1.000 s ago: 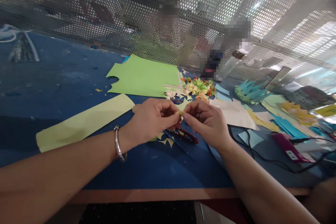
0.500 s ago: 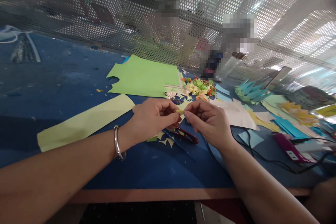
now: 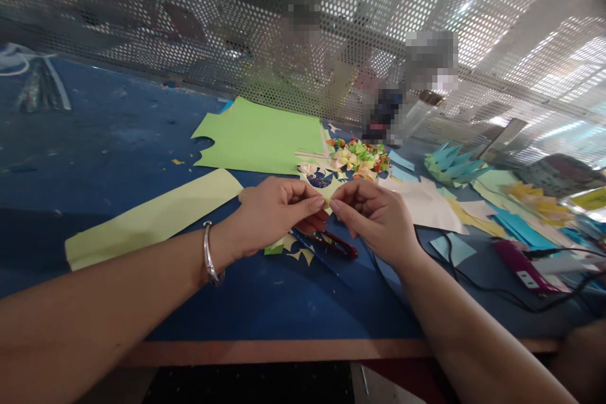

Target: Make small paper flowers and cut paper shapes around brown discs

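Between the fingertips of both hands is a small yellow paper piece [image 3: 326, 202], mostly covered by the thumbs. My left hand [image 3: 279, 211], with a silver bangle [image 3: 208, 254] at its wrist, pinches the piece from the left. From the right, my right hand [image 3: 376, 218] pinches its other side. Under the hands lie red-handled scissors [image 3: 341, 245], partly hidden, and a thin blue stick [image 3: 324, 262]. Yellow paper offcuts [image 3: 303, 255] are beside them. A pile of small folded paper flowers [image 3: 360, 158] in green, cream and orange sits just beyond the fingers.
A green paper sheet [image 3: 265, 136] with cut-out edges lies behind, and a pale yellow strip [image 3: 156, 218] at left. To the right are a pink sheet [image 3: 426, 202], blue paper petals [image 3: 452, 164], a purple power strip [image 3: 523, 268] and black cables. A perforated metal screen [image 3: 213, 31] stands behind.
The yellow paper piece shows less between the fingers, as the left thumb has slid forward over it. The hands otherwise stay nearly in place.
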A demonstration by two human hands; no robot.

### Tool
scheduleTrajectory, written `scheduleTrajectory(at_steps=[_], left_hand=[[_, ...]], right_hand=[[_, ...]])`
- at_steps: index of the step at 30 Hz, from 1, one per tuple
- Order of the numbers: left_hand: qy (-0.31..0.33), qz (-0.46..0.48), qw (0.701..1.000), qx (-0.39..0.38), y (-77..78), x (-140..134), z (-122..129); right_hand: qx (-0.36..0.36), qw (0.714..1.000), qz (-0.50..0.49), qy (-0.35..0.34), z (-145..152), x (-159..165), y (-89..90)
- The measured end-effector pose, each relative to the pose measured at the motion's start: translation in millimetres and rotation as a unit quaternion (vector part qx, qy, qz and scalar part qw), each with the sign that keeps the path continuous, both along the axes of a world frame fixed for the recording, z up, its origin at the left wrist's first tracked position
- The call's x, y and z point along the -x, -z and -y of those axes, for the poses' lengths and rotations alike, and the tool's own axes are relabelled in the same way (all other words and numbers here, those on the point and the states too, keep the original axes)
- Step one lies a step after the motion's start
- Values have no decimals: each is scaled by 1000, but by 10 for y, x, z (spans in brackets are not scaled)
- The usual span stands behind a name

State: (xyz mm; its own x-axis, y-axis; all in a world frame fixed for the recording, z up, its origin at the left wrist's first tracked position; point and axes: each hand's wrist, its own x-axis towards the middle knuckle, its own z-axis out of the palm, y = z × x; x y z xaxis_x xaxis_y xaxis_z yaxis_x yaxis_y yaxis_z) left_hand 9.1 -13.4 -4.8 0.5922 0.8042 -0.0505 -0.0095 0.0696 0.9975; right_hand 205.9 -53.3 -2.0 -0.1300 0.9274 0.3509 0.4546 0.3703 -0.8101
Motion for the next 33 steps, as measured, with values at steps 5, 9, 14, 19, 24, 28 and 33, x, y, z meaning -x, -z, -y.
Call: scheduleTrajectory(at_steps=[5, 9, 14, 19, 24, 28, 33], left_hand=[[0, -20, 1000, -22, 23, -4, 9], [-17, -34, 999, -35, 32, -15, 19], [-15, -40, 996, -75, 63, -9, -2], [2, -55, 993, -108, 21, 26, -6], [19, -63, 993, -96, -51, 56, -13], [60, -63, 993, -81, -59, 112, -62], [130, -142, 971, -139, -174, 261, -171]], right_hand=[[11, 1000, 9, -5, 3, 6, 3], [16, 1000, 12, 0, 1, 14, -6], [22, 1000, 7, -12, -3, 30, 7], [34, 999, 1, -25, 1, 11, 22], [42, 998, -3, -36, 13, -25, 15], [40, 998, -2, -43, 21, -31, -7], [36, 998, 13, -46, 20, -21, -7]])
